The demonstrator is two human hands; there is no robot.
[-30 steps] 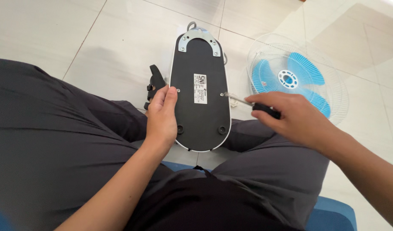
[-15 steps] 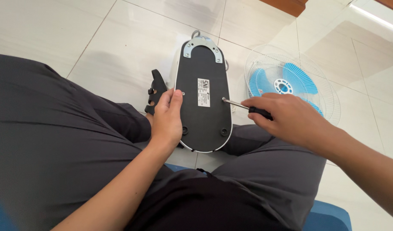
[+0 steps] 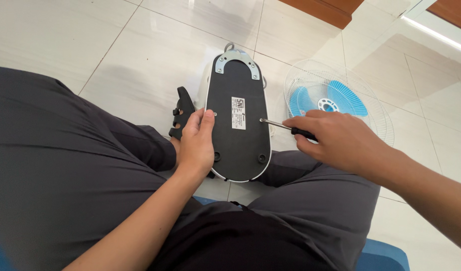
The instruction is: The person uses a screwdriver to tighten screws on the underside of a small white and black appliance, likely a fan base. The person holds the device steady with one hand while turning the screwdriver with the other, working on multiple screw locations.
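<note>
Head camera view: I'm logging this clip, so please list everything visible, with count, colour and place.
Fan base: one, black underside with white edge, upside down between the knees.
Metal bracket: one, silver, at the base's far end.
Label: one, white, mid-underside.
Screwdriver: one, silver shaft, black handle, tip at the base's right edge.
Black part: one, on the floor left of the base.
Fan guard: one, white wire, on the floor to the right.
Blades: one set, blue, inside the guard.
Floor: pale glossy tiles.
Seat: blue, under the person.
Trousers: dark grey.
Left hand: rests on the base's left edge.
Right hand: grip closed on the screwdriver.
</note>
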